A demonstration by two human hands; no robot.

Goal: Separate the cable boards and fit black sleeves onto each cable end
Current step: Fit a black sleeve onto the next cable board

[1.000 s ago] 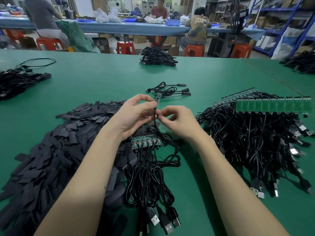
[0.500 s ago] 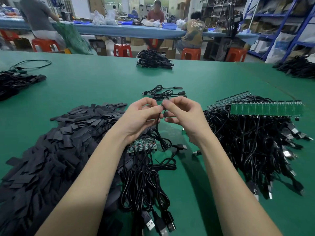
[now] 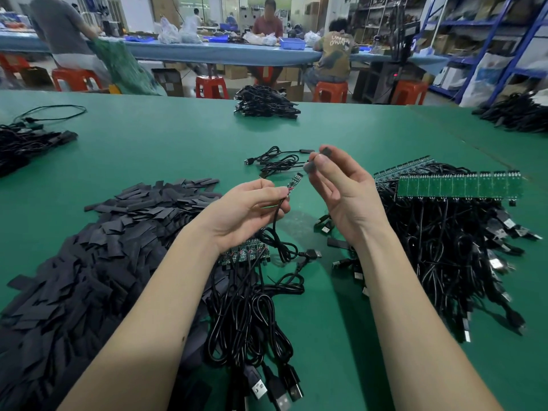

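Left hand [image 3: 246, 212]: pinches a thin black cable [image 3: 274, 221] just below its narrow green board [image 3: 294, 182], mid-table
Right hand [image 3: 341, 188]: fingertips pinch a small matte black sleeve [image 3: 311, 167]
Sleeve pile [image 3: 89, 262]: flat dark strips, left edge
Board strip [image 3: 456, 186]: right edge

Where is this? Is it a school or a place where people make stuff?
Most likely a small electronics factory or assembly workshop. A big green worktable holds heaps of black USB cables, a strip of green circuit boards and a pile of black sleeves. Behind, other workers sit on red stools at another long bench.
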